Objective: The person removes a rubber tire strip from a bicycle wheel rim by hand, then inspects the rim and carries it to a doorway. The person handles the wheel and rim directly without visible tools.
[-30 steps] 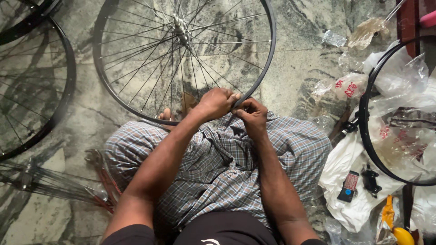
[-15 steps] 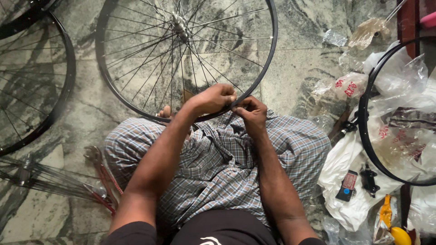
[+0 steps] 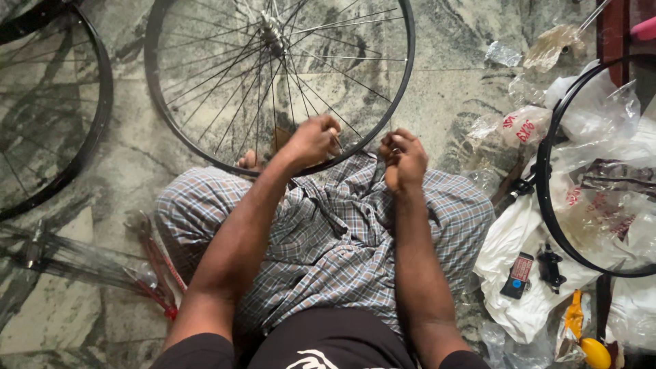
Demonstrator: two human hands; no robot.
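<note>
A spoked bicycle wheel (image 3: 403,89) with a black rim rests against my checked-cloth lap, its hub (image 3: 272,29) near the top of the view. My left hand (image 3: 313,140) is closed at the lower rim, gripping spokes near it. My right hand (image 3: 403,158) is closed in a fist just right of it, at the rim's lower right edge; whether it pinches a small part is too small to tell.
Another black rim (image 3: 82,150) lies at left on the marble floor. A third rim (image 3: 543,205) lies at right over plastic bags (image 3: 519,246). Red-handled pliers (image 3: 160,273) and a bundle of loose spokes (image 3: 61,260) lie at lower left.
My two hands, close together at the rim a second ago, have moved apart; the right hand shifted right and slightly down. The wheel stays roughly in place.
</note>
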